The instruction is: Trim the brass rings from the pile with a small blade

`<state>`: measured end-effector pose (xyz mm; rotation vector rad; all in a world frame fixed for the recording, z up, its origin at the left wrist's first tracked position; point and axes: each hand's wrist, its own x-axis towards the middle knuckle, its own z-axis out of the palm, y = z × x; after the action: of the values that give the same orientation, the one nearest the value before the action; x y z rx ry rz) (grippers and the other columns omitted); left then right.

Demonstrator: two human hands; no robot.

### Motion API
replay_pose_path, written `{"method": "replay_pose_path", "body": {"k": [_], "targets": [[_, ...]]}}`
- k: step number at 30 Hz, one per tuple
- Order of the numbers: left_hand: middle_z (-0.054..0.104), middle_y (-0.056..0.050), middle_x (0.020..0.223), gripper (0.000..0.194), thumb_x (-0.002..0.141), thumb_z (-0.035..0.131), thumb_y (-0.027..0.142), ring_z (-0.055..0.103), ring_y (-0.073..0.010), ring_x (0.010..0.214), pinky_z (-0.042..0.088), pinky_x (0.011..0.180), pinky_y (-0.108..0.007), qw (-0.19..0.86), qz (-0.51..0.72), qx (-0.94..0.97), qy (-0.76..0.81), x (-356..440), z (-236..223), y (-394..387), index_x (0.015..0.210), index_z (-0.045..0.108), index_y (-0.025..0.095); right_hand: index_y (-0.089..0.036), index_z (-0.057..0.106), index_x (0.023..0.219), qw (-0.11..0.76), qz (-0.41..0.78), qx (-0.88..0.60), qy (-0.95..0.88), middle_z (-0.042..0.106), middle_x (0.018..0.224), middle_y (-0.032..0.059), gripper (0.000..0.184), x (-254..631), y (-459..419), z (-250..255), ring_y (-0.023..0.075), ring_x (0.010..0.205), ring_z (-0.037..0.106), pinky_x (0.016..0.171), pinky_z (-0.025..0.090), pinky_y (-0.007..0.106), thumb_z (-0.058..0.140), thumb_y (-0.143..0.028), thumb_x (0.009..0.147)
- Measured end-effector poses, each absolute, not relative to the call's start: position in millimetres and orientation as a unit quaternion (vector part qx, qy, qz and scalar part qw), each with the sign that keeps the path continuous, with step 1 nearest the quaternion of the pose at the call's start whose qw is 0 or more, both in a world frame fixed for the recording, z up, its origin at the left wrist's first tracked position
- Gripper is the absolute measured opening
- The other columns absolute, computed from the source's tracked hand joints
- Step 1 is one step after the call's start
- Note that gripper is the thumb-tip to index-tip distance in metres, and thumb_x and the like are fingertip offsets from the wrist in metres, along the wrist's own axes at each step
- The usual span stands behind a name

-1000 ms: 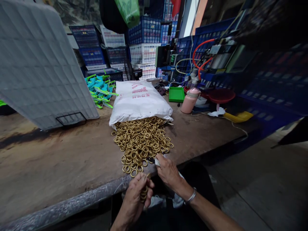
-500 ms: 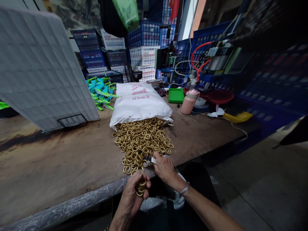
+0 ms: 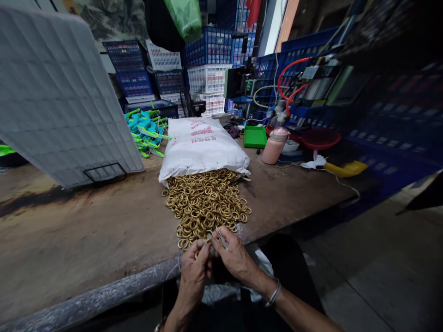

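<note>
brass-coloured ring (image 3: 208,240) held at meeting fingertips

the ring is pinched between the thumb and fingers of the left hand (image 3: 194,265), which are closed; a further ring is partly seen within the curled fingers, though how many are enclosed cannot be told. a slim grey implement (image 3: 222,240) is gripped by the right hand (image 3: 235,258), its fingers drawn together; its kind cannot be made out. whether the ring is touched by the right fingertips, or only closely approached, is not shown. both hands are placed at the near edge of the table (image 3: 121,240), just in front of the loose ring pile (image 3: 204,203), which is spread from the mouth of a printed white sack (image 3: 204,147). a green tray (image 3: 255,137) and a pink bottle (image 3: 275,146) are set beyond, to the right.

the step in hand is judged to be close work on, or inspection of, a single ring. for the next move, a steady left pinch and careful control of the implement's tip would be called for.
</note>
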<state>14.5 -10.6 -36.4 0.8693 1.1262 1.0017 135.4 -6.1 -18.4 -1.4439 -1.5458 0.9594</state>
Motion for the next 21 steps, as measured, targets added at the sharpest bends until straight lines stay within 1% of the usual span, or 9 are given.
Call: {"method": "replay_pose_path", "body": {"k": [3, 5, 6, 7, 9, 11, 12, 15, 21], "targets": [[0.055, 0.002, 0.056, 0.024, 0.07, 0.06, 0.04, 0.049, -0.0108, 0.053, 0.04, 0.053, -0.02, 0.548, 0.47, 0.479, 0.499, 12, -35, -9, 0.066, 0.061, 0.017, -0.019, 0.045, 0.07, 0.388, 0.394, -0.577, -0.601, 0.045, 0.061, -0.0053, 0.022, 136, -3, -17, 0.0094, 0.059, 0.042, 0.057, 0.033, 0.021, 0.042, -0.036, 0.083], [0.061, -0.001, 0.065, 0.02, 0.069, 0.062, 0.036, 0.054, -0.0143, 0.065, 0.042, 0.064, -0.022, 0.507, 0.485, 0.522, 0.486, 11, -33, -9, 0.067, 0.064, 0.017, -0.019, 0.043, 0.066, 0.379, 0.395, -0.581, -0.602, 0.044, 0.062, -0.0052, 0.025, 136, -1, -18, 0.0091, 0.059, 0.041, 0.056, 0.032, 0.02, 0.044, -0.038, 0.082], [0.061, -0.001, 0.066, 0.019, 0.069, 0.062, 0.036, 0.054, -0.0149, 0.067, 0.042, 0.065, -0.022, 0.507, 0.481, 0.527, 0.483, 11, -32, -9, 0.067, 0.064, 0.017, -0.018, 0.043, 0.065, 0.376, 0.396, -0.581, -0.603, 0.043, 0.062, -0.0052, 0.026, 136, 1, -19, 0.009, 0.059, 0.04, 0.056, 0.032, 0.02, 0.044, -0.038, 0.081], [0.06, -0.001, 0.065, 0.02, 0.068, 0.062, 0.037, 0.054, -0.0142, 0.064, 0.042, 0.063, -0.022, 0.522, 0.473, 0.519, 0.485, 11, -31, -9, 0.067, 0.064, 0.016, -0.018, 0.042, 0.064, 0.374, 0.397, -0.582, -0.603, 0.043, 0.062, -0.0051, 0.026, 135, 2, -20, 0.009, 0.059, 0.04, 0.056, 0.032, 0.021, 0.044, -0.038, 0.081], [0.054, 0.002, 0.056, 0.024, 0.07, 0.06, 0.041, 0.047, -0.0101, 0.05, 0.038, 0.049, -0.02, 0.586, 0.44, 0.472, 0.49, 11, -31, -10, 0.067, 0.06, 0.017, -0.018, 0.042, 0.063, 0.373, 0.399, -0.586, -0.599, 0.042, 0.061, -0.0051, 0.027, 135, 3, -22, 0.009, 0.059, 0.039, 0.055, 0.031, 0.021, 0.043, -0.037, 0.082], [0.044, 0.006, 0.048, 0.029, 0.072, 0.056, 0.046, 0.035, -0.006, 0.038, 0.028, 0.037, -0.017, 0.66, 0.405, 0.411, 0.481, 11, -31, -11, 0.066, 0.053, 0.018, -0.018, 0.043, 0.063, 0.375, 0.403, -0.59, -0.591, 0.042, 0.06, -0.0048, 0.027, 135, 3, -23, 0.0092, 0.059, 0.04, 0.055, 0.032, 0.021, 0.042, -0.037, 0.082], [0.041, 0.008, 0.046, 0.03, 0.073, 0.055, 0.047, 0.03, -0.0048, 0.035, 0.023, 0.034, -0.016, 0.688, 0.393, 0.385, 0.472, 11, -31, -11, 0.066, 0.05, 0.018, -0.018, 0.043, 0.063, 0.376, 0.407, -0.59, -0.586, 0.043, 0.06, -0.0047, 0.026, 135, 3, -22, 0.0093, 0.058, 0.04, 0.055, 0.032, 0.021, 0.042, -0.037, 0.082], [0.041, 0.008, 0.048, 0.03, 0.073, 0.056, 0.046, 0.029, -0.0031, 0.035, 0.019, 0.033, -0.014, 0.731, 0.396, 0.342, 0.439, 11, -30, -11, 0.068, 0.048, 0.018, -0.018, 0.044, 0.065, 0.383, 0.432, -0.583, -0.572, 0.045, 0.059, -0.0043, 0.025, 135, 3, -19, 0.0094, 0.057, 0.042, 0.055, 0.033, 0.021, 0.04, -0.035, 0.082], [0.042, 0.008, 0.052, 0.027, 0.075, 0.055, 0.043, 0.029, -0.0021, 0.036, 0.021, 0.033, -0.013, 0.74, 0.409, 0.345, 0.408, 10, -25, -12, 0.073, 0.048, 0.017, -0.018, 0.043, 0.061, 0.39, 0.478, -0.554, -0.559, 0.045, 0.054, -0.0046, 0.027, 138, 5, -12, 0.0087, 0.053, 0.043, 0.055, 0.035, 0.021, 0.036, -0.03, 0.084]]}}
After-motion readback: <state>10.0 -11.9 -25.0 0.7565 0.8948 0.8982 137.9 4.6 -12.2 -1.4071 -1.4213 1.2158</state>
